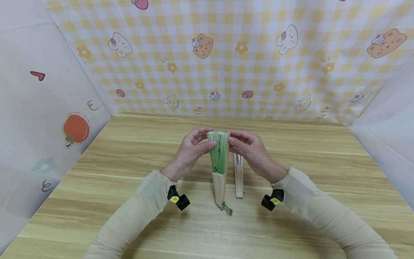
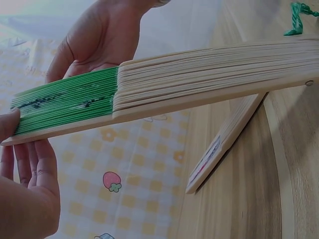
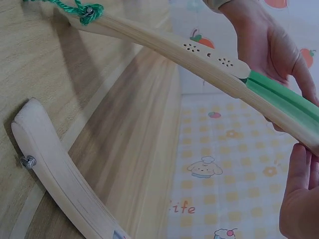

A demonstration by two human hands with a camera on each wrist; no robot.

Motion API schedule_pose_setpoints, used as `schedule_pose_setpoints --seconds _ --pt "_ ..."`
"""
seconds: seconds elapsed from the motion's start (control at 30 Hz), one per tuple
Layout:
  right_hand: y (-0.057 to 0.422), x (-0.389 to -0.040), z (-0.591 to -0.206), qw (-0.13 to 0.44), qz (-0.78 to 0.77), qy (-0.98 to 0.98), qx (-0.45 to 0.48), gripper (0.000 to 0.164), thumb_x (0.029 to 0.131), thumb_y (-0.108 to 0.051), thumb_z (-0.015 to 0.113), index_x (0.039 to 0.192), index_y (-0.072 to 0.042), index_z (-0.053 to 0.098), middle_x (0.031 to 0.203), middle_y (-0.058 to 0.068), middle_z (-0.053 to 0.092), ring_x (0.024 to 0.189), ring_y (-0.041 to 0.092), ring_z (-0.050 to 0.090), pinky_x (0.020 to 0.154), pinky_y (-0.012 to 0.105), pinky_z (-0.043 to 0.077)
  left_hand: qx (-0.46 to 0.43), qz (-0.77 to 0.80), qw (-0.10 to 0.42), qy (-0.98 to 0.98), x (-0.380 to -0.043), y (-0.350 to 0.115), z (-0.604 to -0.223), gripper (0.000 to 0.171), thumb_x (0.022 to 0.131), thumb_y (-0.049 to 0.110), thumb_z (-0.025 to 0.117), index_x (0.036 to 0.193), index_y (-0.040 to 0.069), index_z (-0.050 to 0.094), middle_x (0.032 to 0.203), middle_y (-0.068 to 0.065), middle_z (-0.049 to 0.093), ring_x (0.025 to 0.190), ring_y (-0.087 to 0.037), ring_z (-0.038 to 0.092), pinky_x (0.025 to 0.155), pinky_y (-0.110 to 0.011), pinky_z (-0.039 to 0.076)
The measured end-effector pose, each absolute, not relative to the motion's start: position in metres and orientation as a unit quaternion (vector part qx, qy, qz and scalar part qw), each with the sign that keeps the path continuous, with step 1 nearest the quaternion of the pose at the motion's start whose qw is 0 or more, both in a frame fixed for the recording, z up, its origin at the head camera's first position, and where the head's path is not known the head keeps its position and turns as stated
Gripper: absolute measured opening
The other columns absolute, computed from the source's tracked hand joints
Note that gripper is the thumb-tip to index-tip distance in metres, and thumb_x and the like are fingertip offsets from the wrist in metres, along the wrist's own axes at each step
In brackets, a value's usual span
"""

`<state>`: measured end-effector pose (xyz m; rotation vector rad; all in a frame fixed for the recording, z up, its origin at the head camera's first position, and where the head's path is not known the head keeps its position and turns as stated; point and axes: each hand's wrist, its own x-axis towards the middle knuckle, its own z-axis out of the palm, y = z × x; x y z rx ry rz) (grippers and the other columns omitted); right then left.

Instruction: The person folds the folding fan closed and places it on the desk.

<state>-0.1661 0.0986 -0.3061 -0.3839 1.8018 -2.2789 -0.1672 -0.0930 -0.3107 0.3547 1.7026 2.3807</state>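
Note:
A green folding fan [image 1: 219, 153] with pale wooden ribs stands tilted over the table, mostly folded, its top a little spread. My left hand [image 1: 187, 153] pinches its left edge near the top, thumb in front. On the opposite edge, my right hand [image 1: 255, 154] grips the upper end between thumb and fingers. Dark brush marks show on the green leaf in the left wrist view. From the riveted lower end hangs a green tassel cord [image 3: 89, 11]. A second folding fan [image 1: 239, 180], folded, lies on the table just right of the first, partly hidden by my right hand.
The wood-grain table [image 1: 129, 172] ends at a yellow checked cloth [image 1: 226, 68] with cartoon prints at the back. White printed sheets [image 1: 48, 108] close off the sides. A small black camera [image 1: 178, 198] sits on each wrist over pale sleeves.

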Motion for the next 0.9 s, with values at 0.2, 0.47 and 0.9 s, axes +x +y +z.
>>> schedule_pose_setpoints --seconds 0.2,0.47,0.9 --pt "0.0981 -0.1637 -0.3048 0.107 -0.755 0.629 -0.147 0.032 0.087 -0.004 0.054 0.118 0.004 0.049 0.097 0.002 0.059 0.088 0.014 0.059 0.082 0.032 0.049 0.119 0.804 0.094 0.574 -0.1672 -0.0917 -0.3116 0.035 0.081 -0.007 0.055 0.114 0.004 0.050 0.098 -0.003 0.053 0.084 -0.011 0.054 0.072 -0.025 0.048" --pt "0.0954 -0.1629 -0.3048 0.104 -0.735 0.651 -0.157 0.041 0.084 0.000 0.055 0.122 0.007 0.042 0.099 0.004 0.056 0.088 0.013 0.058 0.080 0.033 0.050 0.118 0.798 0.088 0.584 -0.1667 -0.0901 -0.3108 0.039 0.080 -0.006 0.056 0.117 -0.001 0.047 0.097 -0.003 0.051 0.082 -0.010 0.054 0.071 -0.024 0.048" --pt "0.0900 -0.1630 -0.3041 0.095 -0.743 0.647 -0.140 0.035 0.083 0.001 0.056 0.116 0.005 0.046 0.095 0.004 0.056 0.082 0.013 0.058 0.075 0.029 0.052 0.124 0.789 0.078 0.597 -0.1648 -0.0900 -0.3083 0.042 0.080 -0.004 0.057 0.119 -0.006 0.043 0.096 -0.003 0.051 0.085 -0.012 0.057 0.072 -0.024 0.049"
